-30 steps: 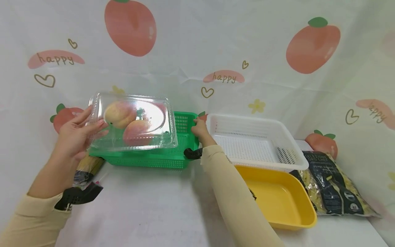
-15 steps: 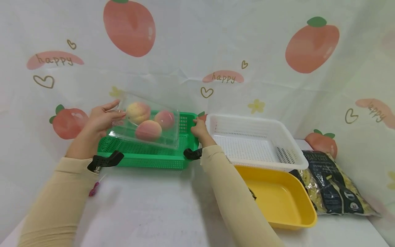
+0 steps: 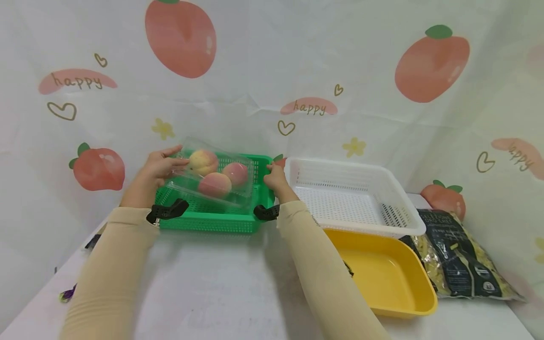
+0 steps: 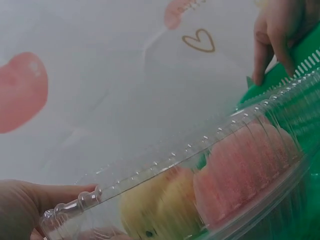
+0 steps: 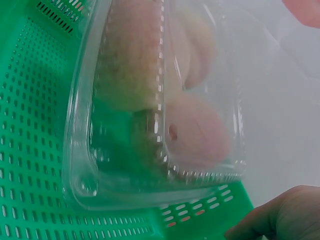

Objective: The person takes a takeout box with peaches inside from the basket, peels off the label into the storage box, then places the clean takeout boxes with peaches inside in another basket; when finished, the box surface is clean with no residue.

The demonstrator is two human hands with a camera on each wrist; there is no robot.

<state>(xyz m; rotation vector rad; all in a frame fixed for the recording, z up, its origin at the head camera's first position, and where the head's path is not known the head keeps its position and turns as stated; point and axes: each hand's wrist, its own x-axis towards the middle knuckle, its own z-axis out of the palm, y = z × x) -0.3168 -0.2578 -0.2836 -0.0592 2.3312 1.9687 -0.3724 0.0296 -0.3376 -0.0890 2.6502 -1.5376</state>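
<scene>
My left hand [image 3: 159, 167] pinches the left end of a clear plastic clamshell box [image 4: 220, 134], thumb on one side and fingers on the other. Inside the box lie a yellow-pink peach [image 3: 204, 162] and two pinker ones, including a peach [image 3: 215, 185] at the front. The box tilts down to the right over a green perforated basket [image 3: 208, 223], its lower corner within the basket's outline in the right wrist view. My right hand [image 3: 278, 182] grips the basket's right rim, with the fingertips partly hidden in the head view.
Right of the green basket stands a white perforated basket [image 3: 340, 226]. A yellow tub [image 3: 382, 283] sits in front of it, partly behind my right sleeve. A dark pasta bag [image 3: 459, 255] lies at the far right, and a small purple item [image 3: 67, 294] lies at the left edge.
My left hand has carried the peach box rightward and lowered it over the green basket, tilting its right end down. My right hand has stayed on the basket rim.
</scene>
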